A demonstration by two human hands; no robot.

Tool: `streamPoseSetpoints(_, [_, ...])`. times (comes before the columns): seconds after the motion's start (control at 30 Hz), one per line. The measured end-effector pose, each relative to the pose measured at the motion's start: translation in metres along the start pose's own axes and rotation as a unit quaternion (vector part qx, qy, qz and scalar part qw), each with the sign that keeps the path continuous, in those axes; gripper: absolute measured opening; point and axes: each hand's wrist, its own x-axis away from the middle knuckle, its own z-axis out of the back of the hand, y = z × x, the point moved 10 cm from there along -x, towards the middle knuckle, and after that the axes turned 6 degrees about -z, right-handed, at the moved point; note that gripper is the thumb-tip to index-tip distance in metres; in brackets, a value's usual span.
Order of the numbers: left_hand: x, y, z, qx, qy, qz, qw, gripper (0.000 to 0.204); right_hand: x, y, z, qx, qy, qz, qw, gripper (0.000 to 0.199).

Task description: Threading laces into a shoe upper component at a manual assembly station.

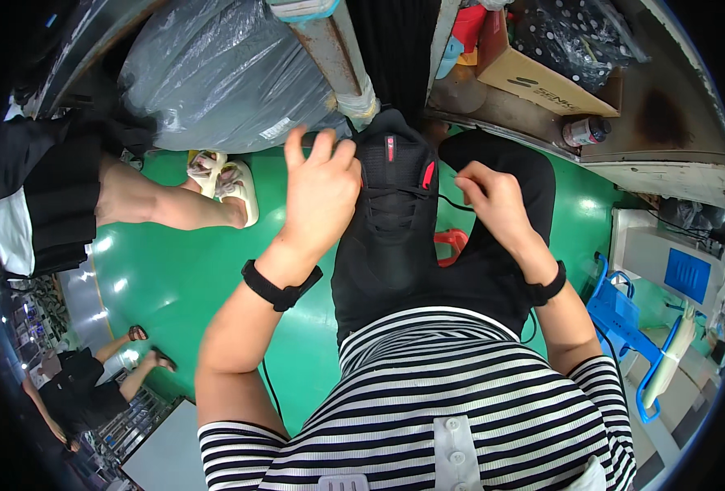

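Note:
A black lace-up shoe (391,196) with red accents rests on my thighs, its toe toward me. Its black shoelace (452,204) stretches from the right side of the lacing to my right hand (497,200), which pinches it between thumb and fingers. My left hand (321,188) is at the shoe's left side near the ankle opening, back of the hand upward and fingers bent. Whatever its fingertips grip, if anything, is hidden behind the hand. A black band is on each of my wrists.
A plastic-wrapped bundle (231,78) and a rusty metal post (326,49) stand ahead. At right, a shelf holds a cardboard box (534,86) and a small bottle (585,131). Another person's leg (166,196) is at left, a blue-framed stand (624,327) at lower right, above green floor.

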Motion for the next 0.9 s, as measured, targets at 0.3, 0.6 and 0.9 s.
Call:
streamPoseSetpoints(0.3, [-0.029, 0.0, -0.022, 0.035, -0.097, -0.172, 0.98, 0.01, -0.027, -0.04, -0.019, 0.134, -0.05, 0.085, 0.986, 0.012])
streamPoseSetpoints(0.6, [-0.023, -0.018, -0.051, 0.275, -0.172, -0.244, 0.914, 0.017, -0.03, -0.085, -0.039, 0.328, -0.056, 0.197, 0.922, 0.007])
streamPoseSetpoints(0.9, [-0.016, -0.003, -0.102, 0.183, -0.334, -0.23, 0.896, 0.029, -0.033, -0.055, -0.04, 0.235, -0.113, 0.147, 0.954, 0.009])
